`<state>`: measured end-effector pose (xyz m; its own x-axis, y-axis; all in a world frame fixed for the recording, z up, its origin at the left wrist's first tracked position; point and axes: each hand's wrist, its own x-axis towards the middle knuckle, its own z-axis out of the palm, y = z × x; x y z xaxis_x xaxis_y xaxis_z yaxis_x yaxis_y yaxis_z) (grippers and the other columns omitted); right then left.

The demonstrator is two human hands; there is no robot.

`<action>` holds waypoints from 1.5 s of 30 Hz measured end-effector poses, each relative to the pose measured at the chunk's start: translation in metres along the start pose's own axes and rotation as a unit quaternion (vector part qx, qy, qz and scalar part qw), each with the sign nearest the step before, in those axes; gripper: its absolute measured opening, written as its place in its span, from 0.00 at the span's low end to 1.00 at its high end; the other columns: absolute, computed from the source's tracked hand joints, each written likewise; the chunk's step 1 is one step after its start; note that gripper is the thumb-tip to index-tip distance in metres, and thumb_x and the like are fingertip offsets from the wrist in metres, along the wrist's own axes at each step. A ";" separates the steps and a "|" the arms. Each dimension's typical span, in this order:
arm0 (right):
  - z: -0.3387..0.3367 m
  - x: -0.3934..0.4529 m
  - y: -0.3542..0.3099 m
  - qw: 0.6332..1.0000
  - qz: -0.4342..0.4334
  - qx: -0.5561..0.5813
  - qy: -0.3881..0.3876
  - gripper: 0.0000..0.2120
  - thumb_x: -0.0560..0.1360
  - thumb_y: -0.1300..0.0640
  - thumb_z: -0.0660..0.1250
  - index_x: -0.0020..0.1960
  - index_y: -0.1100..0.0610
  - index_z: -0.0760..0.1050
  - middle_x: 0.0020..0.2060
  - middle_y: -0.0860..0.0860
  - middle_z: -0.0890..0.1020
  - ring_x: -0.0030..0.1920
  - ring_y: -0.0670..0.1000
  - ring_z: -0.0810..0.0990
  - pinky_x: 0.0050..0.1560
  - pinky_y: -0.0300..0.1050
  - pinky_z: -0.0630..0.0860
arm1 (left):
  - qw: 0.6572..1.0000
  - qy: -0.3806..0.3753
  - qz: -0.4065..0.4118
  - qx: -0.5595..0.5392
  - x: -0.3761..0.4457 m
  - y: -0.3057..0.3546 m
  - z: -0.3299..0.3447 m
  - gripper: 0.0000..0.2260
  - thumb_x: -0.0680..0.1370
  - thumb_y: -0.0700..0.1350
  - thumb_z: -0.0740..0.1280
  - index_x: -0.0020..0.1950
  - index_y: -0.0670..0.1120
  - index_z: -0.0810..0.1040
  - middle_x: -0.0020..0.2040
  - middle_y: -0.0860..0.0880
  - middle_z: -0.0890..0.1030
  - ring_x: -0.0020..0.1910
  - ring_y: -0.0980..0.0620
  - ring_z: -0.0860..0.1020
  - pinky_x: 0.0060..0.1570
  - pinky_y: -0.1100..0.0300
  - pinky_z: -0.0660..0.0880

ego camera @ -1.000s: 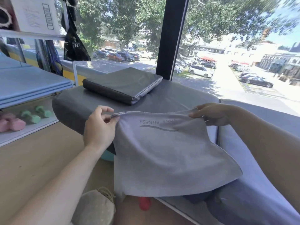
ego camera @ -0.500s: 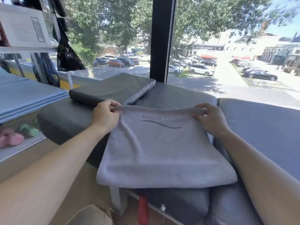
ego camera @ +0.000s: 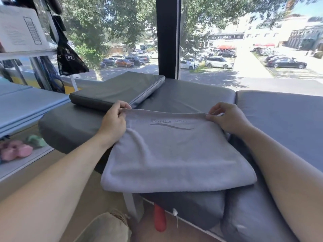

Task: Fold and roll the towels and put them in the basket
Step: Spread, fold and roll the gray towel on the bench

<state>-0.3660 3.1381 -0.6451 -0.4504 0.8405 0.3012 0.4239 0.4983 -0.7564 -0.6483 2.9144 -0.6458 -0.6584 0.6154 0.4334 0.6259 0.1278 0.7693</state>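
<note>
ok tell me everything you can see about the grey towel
The grey towel looks like soft, slightly fuzzy cloth, light grey with a darker printed wave and lettering that reads upside down from here. It is folded into a rough rectangle and lies flat on the grey cushioned bench, its near folded edge overhanging the bench front. The left hand pinches its far left corner and the right hand pinches its far right corner, holding that far edge slightly raised and taut.

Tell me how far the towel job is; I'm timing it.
Done: the grey towel lies folded on the grey cushion. In hand: left hand and right hand pinch its far corners. Left: rolling it and putting it in a basket.
</note>
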 end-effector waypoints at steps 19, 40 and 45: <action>0.004 0.008 -0.003 0.996 0.084 0.017 -0.023 0.07 0.73 0.45 0.76 0.41 0.47 0.84 0.38 0.41 0.83 0.38 0.39 0.78 0.38 0.33 0.71 | 0.948 0.033 -0.263 -0.178 0.015 -0.001 -0.012 0.09 0.65 0.45 0.78 0.41 0.42 0.85 0.41 0.44 0.84 0.36 0.47 0.81 0.38 0.55 0.77; 0.021 0.013 -0.001 0.991 0.134 -0.022 0.008 0.11 0.70 0.37 0.75 0.41 0.44 0.86 0.44 0.45 0.86 0.45 0.47 0.82 0.52 0.45 0.80 | 0.984 0.025 -0.176 -0.027 0.008 -0.006 -0.015 0.05 0.71 0.36 0.77 0.43 0.46 0.86 0.42 0.47 0.86 0.48 0.47 0.84 0.55 0.52 0.81; 0.026 0.009 -0.004 0.989 0.123 -0.076 0.043 0.12 0.71 0.35 0.72 0.44 0.42 0.86 0.50 0.46 0.86 0.52 0.53 0.83 0.55 0.48 0.79 | 0.986 0.111 -0.058 0.107 0.000 -0.016 -0.004 0.07 0.75 0.38 0.70 0.49 0.47 0.85 0.45 0.48 0.84 0.49 0.45 0.82 0.51 0.56 0.77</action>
<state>-0.3923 3.1381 -0.6547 -0.2536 0.9518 0.1725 0.6282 0.2977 -0.7188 -0.6599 2.9094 -0.6565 -0.7912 0.4052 0.4581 0.5991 0.3629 0.7137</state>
